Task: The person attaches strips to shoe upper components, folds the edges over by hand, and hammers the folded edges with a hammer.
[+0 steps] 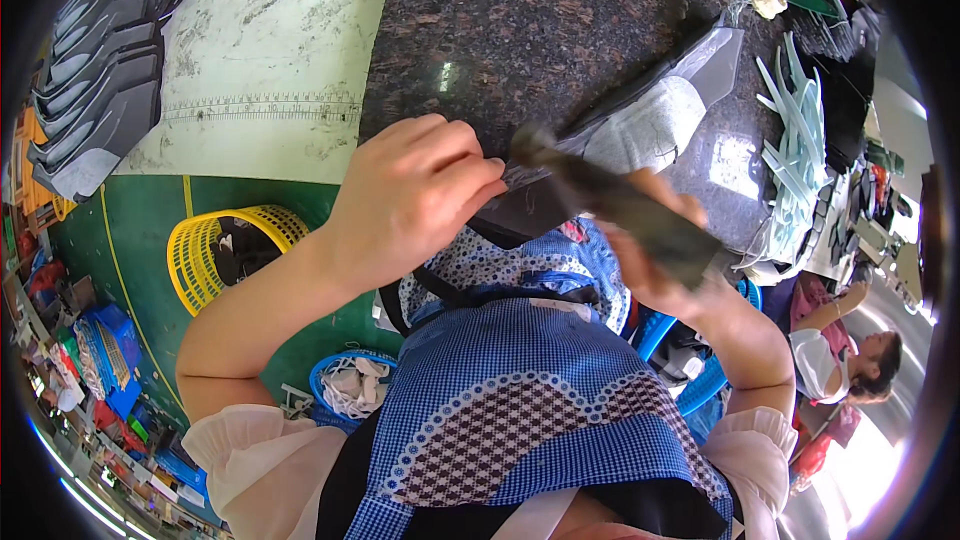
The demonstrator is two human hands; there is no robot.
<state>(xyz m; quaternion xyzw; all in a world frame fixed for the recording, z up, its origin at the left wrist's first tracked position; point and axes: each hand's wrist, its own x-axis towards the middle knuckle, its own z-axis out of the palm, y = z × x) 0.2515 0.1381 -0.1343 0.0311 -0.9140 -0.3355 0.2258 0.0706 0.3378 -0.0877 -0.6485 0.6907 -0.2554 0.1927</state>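
My right hand [642,268] is wrapped round a dark, motion-blurred hammer [640,210]. The tool's narrower end points up and left, close to my left fingertips. My left hand [415,185] has its fingers pinched together at the near edge of a dark grey sheet piece [715,70]. That piece lies slantwise on the speckled stone slab [500,30] and carries a light grey fabric patch [650,125]. Its near corner hangs over the slab's edge above my lap. The hammer and right hand cover part of it.
Stacked grey pieces [105,80] line the white marked board [270,50] at left. Pale strips [795,130] lie on the slab's right. Yellow [195,265] and blue [325,390] baskets stand below. Another person [825,355] is at far right.
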